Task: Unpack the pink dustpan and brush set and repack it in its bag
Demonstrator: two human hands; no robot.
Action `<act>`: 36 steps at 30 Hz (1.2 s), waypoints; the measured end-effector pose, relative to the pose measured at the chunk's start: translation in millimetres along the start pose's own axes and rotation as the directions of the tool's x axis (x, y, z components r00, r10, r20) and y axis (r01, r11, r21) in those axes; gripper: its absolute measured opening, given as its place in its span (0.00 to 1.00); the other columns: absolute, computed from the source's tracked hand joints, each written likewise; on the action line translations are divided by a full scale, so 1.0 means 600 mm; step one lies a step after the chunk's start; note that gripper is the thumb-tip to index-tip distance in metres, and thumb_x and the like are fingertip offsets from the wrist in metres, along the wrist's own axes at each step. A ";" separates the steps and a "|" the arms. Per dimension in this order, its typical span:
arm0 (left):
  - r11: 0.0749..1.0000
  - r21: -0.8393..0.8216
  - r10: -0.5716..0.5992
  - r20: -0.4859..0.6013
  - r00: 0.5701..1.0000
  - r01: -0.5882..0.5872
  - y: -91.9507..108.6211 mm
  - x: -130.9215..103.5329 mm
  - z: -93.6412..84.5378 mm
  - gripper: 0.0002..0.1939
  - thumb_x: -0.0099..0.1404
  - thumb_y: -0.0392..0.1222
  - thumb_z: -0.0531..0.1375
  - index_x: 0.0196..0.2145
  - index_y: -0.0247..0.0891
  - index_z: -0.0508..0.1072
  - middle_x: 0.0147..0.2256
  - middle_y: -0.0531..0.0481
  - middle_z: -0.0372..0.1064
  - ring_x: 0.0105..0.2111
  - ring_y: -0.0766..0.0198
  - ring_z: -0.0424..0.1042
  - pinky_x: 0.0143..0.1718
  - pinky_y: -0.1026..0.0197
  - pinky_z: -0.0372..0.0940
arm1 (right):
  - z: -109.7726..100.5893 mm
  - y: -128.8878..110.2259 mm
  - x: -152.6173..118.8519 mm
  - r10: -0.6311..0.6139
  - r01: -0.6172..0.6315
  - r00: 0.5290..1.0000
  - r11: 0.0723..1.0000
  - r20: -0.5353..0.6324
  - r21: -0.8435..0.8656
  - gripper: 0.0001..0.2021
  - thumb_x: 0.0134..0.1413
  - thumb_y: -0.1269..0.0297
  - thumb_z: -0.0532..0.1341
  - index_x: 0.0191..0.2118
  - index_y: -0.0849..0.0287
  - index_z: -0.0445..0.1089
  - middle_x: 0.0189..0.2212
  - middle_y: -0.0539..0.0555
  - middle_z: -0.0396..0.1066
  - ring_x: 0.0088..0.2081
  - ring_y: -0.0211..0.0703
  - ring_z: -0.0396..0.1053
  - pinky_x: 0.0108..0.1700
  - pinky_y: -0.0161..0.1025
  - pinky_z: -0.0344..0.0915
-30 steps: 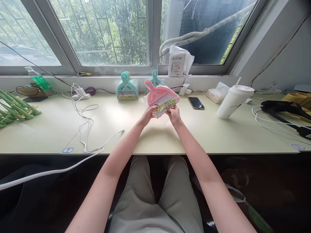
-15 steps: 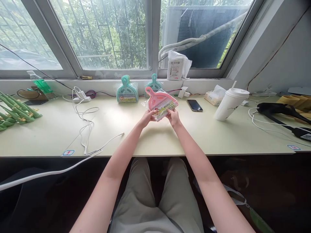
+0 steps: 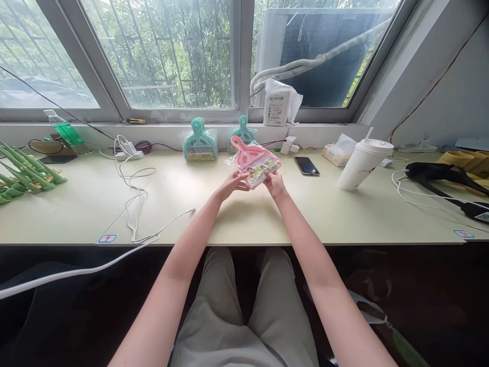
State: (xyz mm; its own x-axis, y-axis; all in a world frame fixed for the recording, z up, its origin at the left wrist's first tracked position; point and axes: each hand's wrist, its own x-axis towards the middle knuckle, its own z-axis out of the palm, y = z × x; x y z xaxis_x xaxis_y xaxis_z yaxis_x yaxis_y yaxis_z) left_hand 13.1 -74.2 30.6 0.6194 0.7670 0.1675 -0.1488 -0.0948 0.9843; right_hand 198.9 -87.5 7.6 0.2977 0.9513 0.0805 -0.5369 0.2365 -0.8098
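I hold a pink mini dustpan-and-brush set [image 3: 254, 158] in a clear plastic wrapper above the middle of the pale desk [image 3: 244, 214]. My left hand [image 3: 231, 184] grips its lower left edge. My right hand [image 3: 274, 183] pinches its lower right corner by the yellow label. The handle points up and to the left. Behind it, two teal dustpan sets stand against the wall: one stack [image 3: 199, 142] at the left, one [image 3: 242, 133] partly hidden by the pink set.
A white charger cable [image 3: 133, 204] trails over the desk's left half. Green plastic pieces [image 3: 23, 171] lie far left. A phone [image 3: 306, 165], tissue pack [image 3: 338, 150] and lidded white cup [image 3: 362, 163] are at the right, with a black tool [image 3: 439, 173] beyond. A white bag [image 3: 278, 104] sits on the sill.
The pink set has dropped slightly and tilted flatter toward the desk. Both hands kept hold of it, my left fingers shifting along its lower edge.
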 end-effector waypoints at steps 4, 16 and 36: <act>1.000 0.018 -0.019 -0.051 0.999 0.020 -0.004 0.002 -0.003 0.26 0.57 0.50 0.63 0.51 0.38 0.69 0.42 0.45 0.75 0.35 0.63 0.76 0.44 0.54 0.71 | 0.002 -0.005 -0.001 0.042 -0.042 0.999 0.999 0.002 0.010 0.06 0.53 0.74 0.62 0.37 0.57 0.69 0.33 0.49 0.77 0.35 0.38 0.76 0.45 0.40 0.75; 0.999 -0.029 0.013 -0.030 0.999 -0.014 -0.013 0.009 -0.003 0.24 0.56 0.44 0.62 0.50 0.35 0.68 0.40 0.44 0.75 0.33 0.64 0.75 0.41 0.54 0.72 | 0.003 -0.007 0.001 0.052 -0.052 0.998 0.999 -0.021 0.014 0.05 0.54 0.73 0.61 0.36 0.57 0.68 0.29 0.48 0.77 0.30 0.36 0.74 0.37 0.35 0.76; 1.000 -0.014 -0.004 -0.071 0.997 0.003 -0.012 0.009 -0.001 0.25 0.54 0.43 0.59 0.49 0.34 0.68 0.38 0.44 0.75 0.30 0.65 0.74 0.35 0.59 0.71 | 0.004 -0.009 -0.005 0.080 -0.081 0.997 0.996 -0.014 -0.046 0.03 0.56 0.70 0.61 0.37 0.57 0.68 0.30 0.49 0.77 0.33 0.38 0.76 0.43 0.40 0.76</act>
State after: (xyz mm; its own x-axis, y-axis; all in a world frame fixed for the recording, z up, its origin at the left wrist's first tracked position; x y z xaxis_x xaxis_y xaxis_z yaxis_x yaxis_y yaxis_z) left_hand 17.1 -69.3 24.2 0.5633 0.8107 0.1595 -0.1576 -0.0841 0.9839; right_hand 199.1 -91.4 13.2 0.2649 0.9643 0.0067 -0.5226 0.1494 -0.8394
